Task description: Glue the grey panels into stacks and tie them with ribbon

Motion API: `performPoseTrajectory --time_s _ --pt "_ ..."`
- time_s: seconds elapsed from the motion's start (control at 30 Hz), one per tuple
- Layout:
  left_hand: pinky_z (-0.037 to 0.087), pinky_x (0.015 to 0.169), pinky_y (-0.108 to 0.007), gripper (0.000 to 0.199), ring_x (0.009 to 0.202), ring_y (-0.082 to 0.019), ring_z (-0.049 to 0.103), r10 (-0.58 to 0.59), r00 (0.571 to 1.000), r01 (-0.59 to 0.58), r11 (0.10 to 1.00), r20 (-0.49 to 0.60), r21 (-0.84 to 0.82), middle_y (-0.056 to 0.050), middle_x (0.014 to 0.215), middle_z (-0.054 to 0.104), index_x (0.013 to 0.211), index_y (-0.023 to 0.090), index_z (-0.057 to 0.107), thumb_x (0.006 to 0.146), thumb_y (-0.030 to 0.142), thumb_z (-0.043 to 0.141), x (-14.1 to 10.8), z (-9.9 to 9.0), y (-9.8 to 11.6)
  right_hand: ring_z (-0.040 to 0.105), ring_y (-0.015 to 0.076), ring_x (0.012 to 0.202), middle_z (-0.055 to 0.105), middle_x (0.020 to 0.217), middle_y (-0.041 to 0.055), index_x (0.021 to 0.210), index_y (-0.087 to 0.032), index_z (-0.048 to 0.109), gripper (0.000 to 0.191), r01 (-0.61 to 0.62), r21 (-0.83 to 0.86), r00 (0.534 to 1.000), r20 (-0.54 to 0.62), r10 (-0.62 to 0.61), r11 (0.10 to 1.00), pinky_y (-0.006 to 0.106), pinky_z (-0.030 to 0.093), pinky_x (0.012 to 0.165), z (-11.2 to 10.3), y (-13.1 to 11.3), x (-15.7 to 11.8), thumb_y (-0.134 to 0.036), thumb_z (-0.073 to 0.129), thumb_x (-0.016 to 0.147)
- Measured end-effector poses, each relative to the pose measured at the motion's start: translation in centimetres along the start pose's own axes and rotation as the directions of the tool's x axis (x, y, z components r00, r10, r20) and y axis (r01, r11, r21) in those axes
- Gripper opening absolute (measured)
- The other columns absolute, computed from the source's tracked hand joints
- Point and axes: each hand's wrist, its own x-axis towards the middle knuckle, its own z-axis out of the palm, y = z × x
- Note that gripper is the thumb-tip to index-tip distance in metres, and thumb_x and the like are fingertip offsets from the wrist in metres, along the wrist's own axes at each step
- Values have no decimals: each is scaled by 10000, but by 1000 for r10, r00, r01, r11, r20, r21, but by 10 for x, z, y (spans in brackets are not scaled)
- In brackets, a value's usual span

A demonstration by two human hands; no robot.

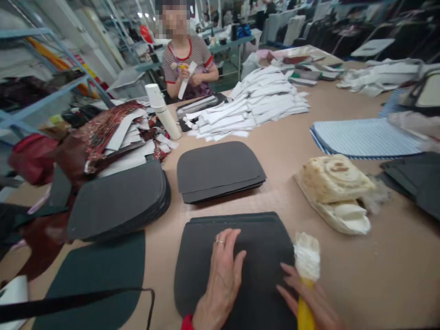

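My left hand [223, 279], with a ring on one finger, lies flat on a stack of dark rounded panels [202, 256] in front of me. Its thumb is apart from the fingers. At the right edge of this stack, my right hand [316, 298] holds a brush [307, 263] with a yellow handle and whitish, caked bristles pointing away from me. Some fingertips of that hand reach over the panel's edge. How the lower handle sits in the palm is partly hidden.
Two more stacks of dark panels, one behind [220, 167] and one at left [117, 201], stand nearby. A crusted cream container [337, 183] is at right. White strips [254, 101] and a white bottle [163, 112] lie farther back. A person [189, 64] handles a strip across the table.
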Motion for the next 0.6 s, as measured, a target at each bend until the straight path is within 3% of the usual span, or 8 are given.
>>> performPoseTrajectory --time_s 0.07,0.13,0.23,0.37,0.6 --pt "471 901 -424 358 1087 -227 514 -153 983 149 988 -103 -47 -88 1190 504 1203 244 463 847 204 450 -21 -17 -26 597 242 1025 617 1125 118 1080 -201 553 274 38 -16 999 33 -37 999 320 562 780 13 -6 20 -190 601 810" --pt "476 882 -431 308 1060 -229 520 -289 932 276 957 -218 -90 -91 1143 518 1157 217 494 852 226 446 -34 -30 -53 574 237 1061 595 1159 128 1078 -187 537 249 53 -6 995 86 -52 999 343 549 796 31 -11 36 -180 571 831" --pt "459 905 -437 342 1086 -237 493 -384 855 360 923 -350 -134 -104 1135 499 1176 184 491 842 255 469 -48 -40 -87 565 250 1072 592 1170 131 1083 -176 529 235 110 -68 982 165 -98 992 398 520 815 55 -6 43 -214 552 852" --pt "445 943 -415 367 1109 -226 478 -424 842 382 905 -333 -187 -100 1174 460 1194 184 494 835 262 488 -60 -35 -110 585 280 1041 612 1143 128 1060 -184 538 226 220 -207 961 213 -176 953 439 491 796 59 15 25 -273 555 853" --pt "452 956 -420 337 1095 -210 501 -471 844 403 872 -256 -278 -84 1160 478 1176 192 503 843 171 457 -65 -29 -107 571 294 1068 610 1141 124 1031 -209 545 231 233 -295 947 286 -147 927 456 482 827 44 34 5 -321 554 829"
